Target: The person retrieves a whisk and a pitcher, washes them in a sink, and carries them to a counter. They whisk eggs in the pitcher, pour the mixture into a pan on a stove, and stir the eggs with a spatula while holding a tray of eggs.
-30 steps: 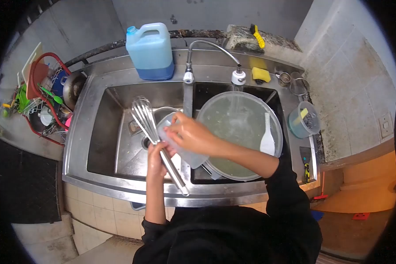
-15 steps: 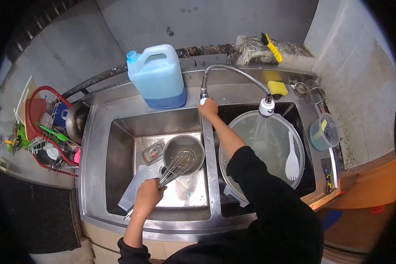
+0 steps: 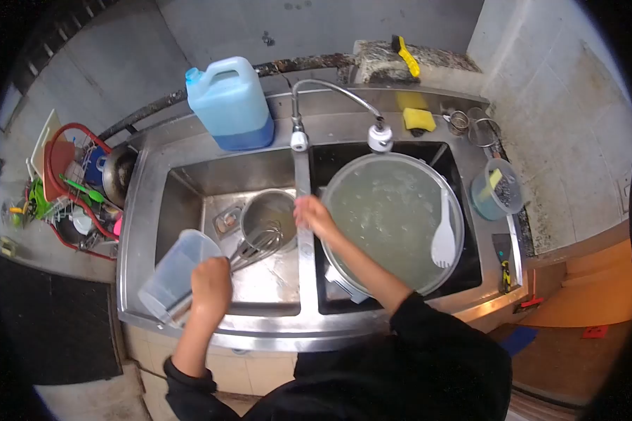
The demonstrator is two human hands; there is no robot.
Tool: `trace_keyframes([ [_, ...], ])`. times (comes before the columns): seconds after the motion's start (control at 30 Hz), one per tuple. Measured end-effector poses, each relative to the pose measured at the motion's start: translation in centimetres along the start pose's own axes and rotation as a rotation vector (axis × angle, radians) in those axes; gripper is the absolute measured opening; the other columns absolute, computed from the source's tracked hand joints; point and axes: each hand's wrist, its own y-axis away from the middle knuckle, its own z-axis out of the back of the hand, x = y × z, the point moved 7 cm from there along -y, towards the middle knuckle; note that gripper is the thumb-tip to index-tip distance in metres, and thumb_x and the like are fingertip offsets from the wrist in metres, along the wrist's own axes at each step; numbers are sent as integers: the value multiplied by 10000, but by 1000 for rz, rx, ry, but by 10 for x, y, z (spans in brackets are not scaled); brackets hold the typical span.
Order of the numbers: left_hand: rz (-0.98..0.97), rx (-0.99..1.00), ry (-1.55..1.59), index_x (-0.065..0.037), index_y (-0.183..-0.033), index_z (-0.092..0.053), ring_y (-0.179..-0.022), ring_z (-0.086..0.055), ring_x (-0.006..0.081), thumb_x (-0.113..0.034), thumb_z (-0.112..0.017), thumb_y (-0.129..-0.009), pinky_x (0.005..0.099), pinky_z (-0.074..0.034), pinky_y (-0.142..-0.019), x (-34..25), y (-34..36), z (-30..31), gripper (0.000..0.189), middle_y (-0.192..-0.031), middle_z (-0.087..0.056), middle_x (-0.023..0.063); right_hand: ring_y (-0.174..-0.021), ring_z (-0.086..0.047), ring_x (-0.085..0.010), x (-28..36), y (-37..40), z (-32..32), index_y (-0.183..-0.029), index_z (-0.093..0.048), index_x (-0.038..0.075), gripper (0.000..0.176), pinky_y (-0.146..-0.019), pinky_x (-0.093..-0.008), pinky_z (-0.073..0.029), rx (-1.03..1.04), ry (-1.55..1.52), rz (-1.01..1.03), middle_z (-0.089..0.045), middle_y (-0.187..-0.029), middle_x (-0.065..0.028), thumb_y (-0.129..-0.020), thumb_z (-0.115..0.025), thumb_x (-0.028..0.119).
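Observation:
My left hand point(image 3: 211, 282) is closed around a metal whisk point(image 3: 258, 244), its wires pointing right over the left basin. A clear plastic pitcher point(image 3: 182, 270) leans tilted against the same hand; part of it is hidden behind the fingers. Beyond the whisk wires stands a steel pot point(image 3: 263, 210) in the left basin point(image 3: 189, 203). My right hand point(image 3: 314, 216) hovers by the divider between the basins, holding nothing, fingers loosely apart. The tap knob point(image 3: 299, 142) is beyond it. To its right, a large tub point(image 3: 386, 210) of cloudy water carries a white slotted spoon point(image 3: 443, 242).
A blue liquid jug point(image 3: 232, 109) stands behind the left basin. The spray head point(image 3: 380, 137) hangs at the tub's far rim. A yellow sponge point(image 3: 418, 119), strainers and a small bucket point(image 3: 495, 189) line the right side. A dish rack point(image 3: 84, 196) is at far left.
My right hand has left the tap knob and come back toward me; water no longer runs from the spray head. My left hand has moved left, with the whisk and pitcher shifting along.

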Motion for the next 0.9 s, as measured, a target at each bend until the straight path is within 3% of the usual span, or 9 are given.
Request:
trace_keyframes([
  [0.1, -23, 116, -108, -65, -659, -602, -629, -601, 236, -45, -523, -673, 292, -480, -530, -29, 5, 1, 82, -669, -589, 119, -585, -487, -73, 2, 122, 8, -927, -481, 42, 135, -521, -203, -407, 110, 130, -72, -504, -722, -12, -821, -446, 117],
  [0.2, -38, 221, -261, -90, -721, -619, -694, -607, 208, -57, -528, -684, 290, -488, -539, -52, 5, -26, 103, -742, -608, 79, -610, -482, -73, -3, 205, 39, -906, -496, 13, 139, -579, -203, -416, 131, 208, -215, -513, -732, -25, -789, -423, 29],
  [0.3, 47, 356, -388, -112, -782, -625, -752, -603, 193, -83, -537, -699, 310, -495, -550, -55, 11, -54, 124, -809, -613, 44, -614, -486, -72, -10, 251, 70, -899, -498, 16, 144, -575, -203, -415, 100, 359, -214, -510, -702, -28, -782, -414, 20],
  [0.37, 37, 205, -499, -142, -721, -614, -720, -599, 176, -79, -518, -696, 263, -472, -552, -59, 20, -47, 118, -754, -608, 41, -607, -487, -77, -4, 262, 71, -900, -502, 26, 153, -565, -212, -409, 92, 432, -208, -520, -689, -26, -768, -430, 52],
  [0.5, 71, 166, -474, -132, -719, -593, -697, -592, 184, -88, -516, -694, 278, -463, -533, -39, 55, -27, 93, -713, -598, 36, -576, -495, -85, 7, 254, 43, -901, -504, 36, 162, -527, -226, -404, 82, 508, -126, -539, -672, -38, -763, -441, 92],
  [0.67, 39, -385, -40, -51, -651, -554, -576, -589, 226, -119, -543, -702, 313, -447, -449, 39, 127, 13, 86, -646, -589, 97, -498, -446, -77, 3, 244, -70, -885, -501, 37, 154, -469, -215, -364, 212, 465, -117, -529, -621, -23, -761, -409, 48],
  [0.8, 212, -553, 240, -22, -662, -525, -525, -564, 193, -189, -544, -754, 307, -412, -454, 134, 215, 25, 191, -562, -562, 82, -549, -446, -53, -20, 261, -200, -895, -500, 22, 144, -510, -171, -362, 366, 314, -31, -514, -661, -17, -802, -397, 61],
  [0.87, 325, -581, 1256, -14, -821, -525, -531, -484, 122, -268, -519, -799, 276, -391, -514, 195, 262, -17, 255, -554, -482, 16, -567, -455, -62, -37, 275, -259, -904, -497, 19, 140, -523, -181, -374, 390, 241, -9, -511, -695, -29, -805, -415, 75],
  [0.9, 363, -602, 1250, -14, -821, -525, -531, -484, 122, -268, -519, -799, 276, -391, -514, 210, 290, -24, 255, -554, -482, 16, -585, -464, -71, -45, 282, -283, -913, -495, 16, 142, -536, -192, -387, 368, 168, 7, -508, -729, -41, -808, -432, 89],
])
